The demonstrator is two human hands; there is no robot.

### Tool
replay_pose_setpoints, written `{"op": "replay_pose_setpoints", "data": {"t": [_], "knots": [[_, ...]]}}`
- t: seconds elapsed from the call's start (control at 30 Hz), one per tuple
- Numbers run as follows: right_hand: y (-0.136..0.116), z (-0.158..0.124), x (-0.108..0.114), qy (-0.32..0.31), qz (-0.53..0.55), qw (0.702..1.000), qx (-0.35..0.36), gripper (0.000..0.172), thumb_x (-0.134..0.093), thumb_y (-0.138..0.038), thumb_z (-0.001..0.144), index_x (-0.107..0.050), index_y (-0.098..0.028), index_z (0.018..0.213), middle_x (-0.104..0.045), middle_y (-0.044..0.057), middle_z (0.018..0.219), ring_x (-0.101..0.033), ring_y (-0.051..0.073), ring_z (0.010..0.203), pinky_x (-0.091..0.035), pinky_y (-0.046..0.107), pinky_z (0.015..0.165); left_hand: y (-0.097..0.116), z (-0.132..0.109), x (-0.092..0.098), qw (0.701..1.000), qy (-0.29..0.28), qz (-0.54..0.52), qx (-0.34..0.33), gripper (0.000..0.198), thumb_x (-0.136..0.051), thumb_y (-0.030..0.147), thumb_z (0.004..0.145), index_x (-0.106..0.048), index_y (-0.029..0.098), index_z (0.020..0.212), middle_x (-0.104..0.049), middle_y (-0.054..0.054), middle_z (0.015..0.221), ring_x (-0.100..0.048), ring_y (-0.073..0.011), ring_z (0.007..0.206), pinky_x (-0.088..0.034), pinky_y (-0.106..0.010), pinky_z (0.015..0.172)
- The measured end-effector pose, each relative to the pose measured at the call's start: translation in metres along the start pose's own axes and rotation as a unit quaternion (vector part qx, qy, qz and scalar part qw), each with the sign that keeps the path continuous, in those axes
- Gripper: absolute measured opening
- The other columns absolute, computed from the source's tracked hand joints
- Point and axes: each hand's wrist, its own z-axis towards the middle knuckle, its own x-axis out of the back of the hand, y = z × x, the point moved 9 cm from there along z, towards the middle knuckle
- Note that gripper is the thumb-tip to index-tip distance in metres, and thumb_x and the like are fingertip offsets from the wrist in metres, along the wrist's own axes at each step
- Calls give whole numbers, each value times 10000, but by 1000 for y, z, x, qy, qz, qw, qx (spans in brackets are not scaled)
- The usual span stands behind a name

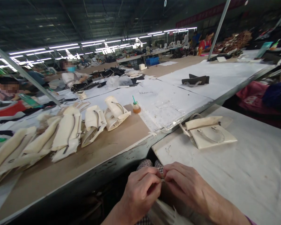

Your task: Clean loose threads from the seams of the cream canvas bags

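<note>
My left hand (140,190) and my right hand (186,186) meet low in the view, just below the table's front edge. Both are closed, fingertips pinched together on something tiny I cannot make out. Pale material (165,214) lies under them in my lap. A cream shoe upper with a strap (209,132) rests on the white table surface (248,175) beyond my right hand. A row of several cream shoe uppers (67,131) lies on the brown board (89,162) to the left.
A small glue bottle with a green tip (136,107) stands by white paper sheets (168,97). Dark pieces (196,80) lie farther back. Other people (71,75) sit at long tables. A slanted metal post (25,75) crosses the left side.
</note>
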Motion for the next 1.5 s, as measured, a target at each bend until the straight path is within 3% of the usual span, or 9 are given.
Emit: {"op": "replay_pose_setpoints", "data": {"t": [0.23,0.5,0.73,0.9,1.07,1.27,1.5], "knots": [[13,-6,-2,28,42,998,-43,159,-479,-74,933,-440,-222,894,-647,22,937,-612,135,772,-490,252,673,-11,2,1,996,10,-59,66,182,-581,3,790,-570,168,716,-691,-44,812,-667,-135,712,-513,-191,631],[11,-4,-3,22,50,997,-45,169,-474,-59,940,-456,-226,930,-638,21,957,-619,142,813,-491,257,706,-15,0,2,995,19,-65,80,185,-586,13,776,-554,169,682,-686,-40,790,-664,-135,707,-506,-194,632],[16,-6,-2,-10,81,985,-149,202,-582,-114,923,-524,-231,1077,-630,5,949,-627,158,831,-513,286,722,-14,4,3,995,5,-65,77,183,-588,18,795,-572,170,693,-696,-29,768,-666,-128,691,-498,-178,615],[9,-1,-4,0,9,997,-82,162,-512,-120,967,-627,-193,1056,-682,47,899,-660,181,765,-531,290,651,-14,5,4,997,-3,-46,63,175,-590,31,816,-576,169,710,-700,-33,766,-679,-138,707,-510,-193,642],[16,1,-6,-12,-37,995,-90,185,-491,-105,962,-661,-171,989,-689,56,847,-666,177,712,-528,270,616,-18,9,1,997,-4,-45,67,179,-587,46,825,-567,173,702,-701,-29,763,-673,-132,684,-503,-189,629],[25,4,-12,-68,-84,990,-87,117,-570,-119,934,-673,-171,918,-655,43,802,-634,169,661,-491,261,582,-23,14,-5,996,-24,-56,72,169,-582,51,820,-559,173,706,-687,-19,769,-632,-113,651,-457,-182,591],[25,9,-16,-81,-85,992,-56,199,-484,-153,979,-649,-165,870,-634,44,763,-588,166,647,-423,277,580,-51,3,-9,951,-47,-112,283,253,-638,126,773,-402,218,765,-657,24,729,-610,-124,642,-466,-195,592]]}}
